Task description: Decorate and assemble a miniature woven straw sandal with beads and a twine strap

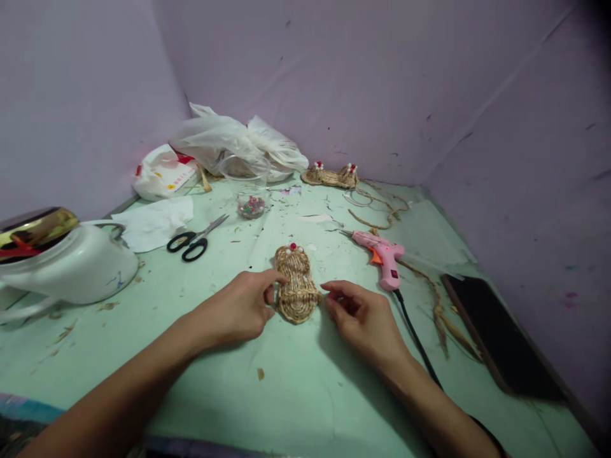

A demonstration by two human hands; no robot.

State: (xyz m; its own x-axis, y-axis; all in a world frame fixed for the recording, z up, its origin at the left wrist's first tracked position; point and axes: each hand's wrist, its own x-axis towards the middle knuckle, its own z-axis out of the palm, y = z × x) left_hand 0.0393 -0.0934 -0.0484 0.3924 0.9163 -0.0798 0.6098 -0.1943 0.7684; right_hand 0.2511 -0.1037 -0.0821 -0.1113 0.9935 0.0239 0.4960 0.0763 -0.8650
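Note:
A small slipper-shaped piece of coiled straw rope (296, 292) lies on the table between my hands. It carries a red bead (293, 246) with white beads at its far end, and a braided strip crosses its near half. My left hand (245, 304) grips the piece by its left edge, the index finger resting on top. My right hand (360, 315) is at the right end of the strip, fingers curled, with thumb and index fingertips slightly apart. Whether they touch the strip, I cannot tell.
To the right lie a pink glue gun (382, 254), straw rope (436, 299) and a phone (501, 337). Black scissors (193, 240), a white pot (90, 264) and tissue (157, 224) are left. Behind stand a cup of beads (251, 205), plastic bags (229, 140) and another beaded straw piece (329, 178).

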